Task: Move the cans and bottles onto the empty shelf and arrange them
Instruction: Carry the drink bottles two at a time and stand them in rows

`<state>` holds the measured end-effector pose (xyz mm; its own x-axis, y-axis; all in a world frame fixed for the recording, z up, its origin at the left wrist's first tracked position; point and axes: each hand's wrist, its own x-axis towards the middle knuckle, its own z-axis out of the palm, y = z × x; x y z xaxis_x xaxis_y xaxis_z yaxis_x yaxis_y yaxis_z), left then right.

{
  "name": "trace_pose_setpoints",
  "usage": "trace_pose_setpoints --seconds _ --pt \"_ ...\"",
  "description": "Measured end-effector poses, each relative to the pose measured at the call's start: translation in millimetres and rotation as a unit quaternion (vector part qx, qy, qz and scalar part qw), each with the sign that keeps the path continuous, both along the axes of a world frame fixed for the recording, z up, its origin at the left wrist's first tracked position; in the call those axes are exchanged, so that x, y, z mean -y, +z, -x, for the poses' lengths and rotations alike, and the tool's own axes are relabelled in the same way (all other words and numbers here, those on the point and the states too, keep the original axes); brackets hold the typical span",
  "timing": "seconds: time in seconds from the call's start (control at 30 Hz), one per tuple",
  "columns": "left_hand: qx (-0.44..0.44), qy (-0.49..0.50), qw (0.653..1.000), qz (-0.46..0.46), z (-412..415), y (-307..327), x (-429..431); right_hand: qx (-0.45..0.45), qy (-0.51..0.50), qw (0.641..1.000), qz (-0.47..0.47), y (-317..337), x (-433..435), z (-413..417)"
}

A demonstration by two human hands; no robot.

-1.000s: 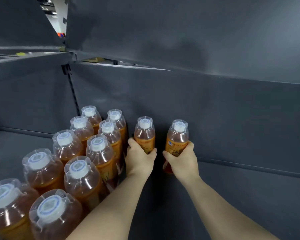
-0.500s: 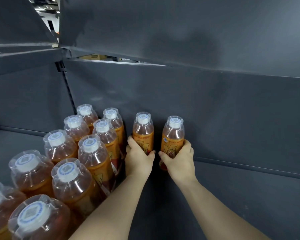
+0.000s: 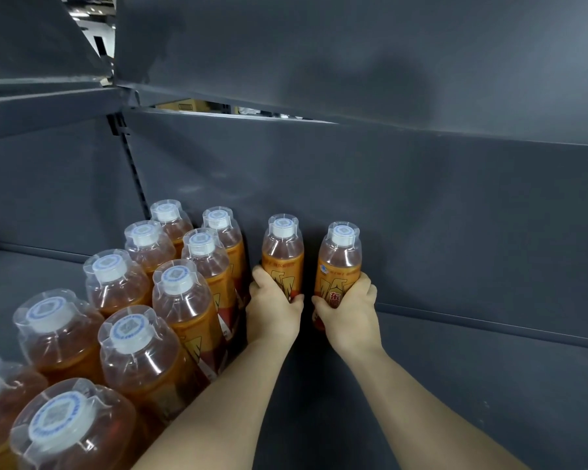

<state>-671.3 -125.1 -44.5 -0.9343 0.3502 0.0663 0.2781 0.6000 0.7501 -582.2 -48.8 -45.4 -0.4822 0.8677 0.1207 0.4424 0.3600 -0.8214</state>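
Two amber drink bottles with white caps and orange labels stand upright against the dark grey back wall of the shelf (image 3: 455, 385). My left hand (image 3: 274, 308) grips the left bottle (image 3: 282, 252) around its label. My right hand (image 3: 350, 312) grips the right bottle (image 3: 340, 262) the same way. A narrow gap separates the two bottles. To the left, several matching bottles (image 3: 170, 300) stand in two rows running from the back wall toward the front. The bottoms of the two held bottles are hidden by my hands.
A shelf board (image 3: 353, 62) hangs overhead, with a slit of light behind it. A slotted upright (image 3: 129, 157) runs down the back wall at the left. Bare shelf floor stretches to the right of my right arm.
Both hands have kept their grip on the bottles at the back wall. The right bottle has come upright and closer to the left one. The view has shifted slightly.
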Motion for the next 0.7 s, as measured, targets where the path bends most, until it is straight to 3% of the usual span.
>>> trace_pose_setpoints --seconds 0.4,0.7 --pt "-0.011 0.011 0.999 0.045 -0.6 2.6 0.3 0.029 -0.011 0.999 -0.011 -1.8 1.1 2.8" --pt "-0.005 -0.012 1.000 0.026 -1.1 3.4 3.7 0.042 -0.001 0.999 -0.012 -0.1 1.2 0.8"
